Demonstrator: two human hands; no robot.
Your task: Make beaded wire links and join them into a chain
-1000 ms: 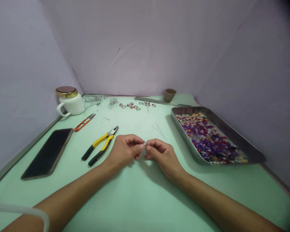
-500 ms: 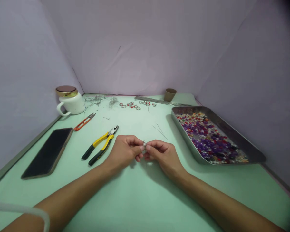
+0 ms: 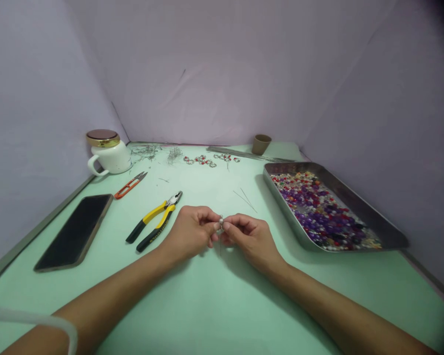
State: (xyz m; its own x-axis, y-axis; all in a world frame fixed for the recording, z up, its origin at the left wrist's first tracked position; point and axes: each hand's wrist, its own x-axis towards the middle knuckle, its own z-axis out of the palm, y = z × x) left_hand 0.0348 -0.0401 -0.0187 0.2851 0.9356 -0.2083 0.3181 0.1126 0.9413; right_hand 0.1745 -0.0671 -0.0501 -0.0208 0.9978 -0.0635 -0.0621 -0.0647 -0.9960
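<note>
My left hand (image 3: 190, 231) and my right hand (image 3: 249, 237) meet fingertip to fingertip just above the green table (image 3: 214, 296). Both are closed in a pinch on a small beaded wire piece (image 3: 221, 223), pale beads on thin wire, with a wire end hanging down between the hands. Yellow-handled pliers (image 3: 154, 221) lie just left of my left hand. A metal tray (image 3: 370, 217) full of mixed purple, red and white beads sits to the right of my right hand.
A dark phone (image 3: 76, 230) lies at the left edge. Orange thread snips (image 3: 130, 185), a white lidded mug (image 3: 109, 153), finished bead rings (image 3: 207, 160), loose wire bits (image 3: 148, 153), long wires (image 3: 244, 156) and a brown cup (image 3: 261, 144) sit farther back. Two loose pins (image 3: 246, 198) lie ahead.
The hands have stayed in place, the fingers working the beaded piece slightly; a wire end now shows hanging below it. Nothing else on the table has moved.
</note>
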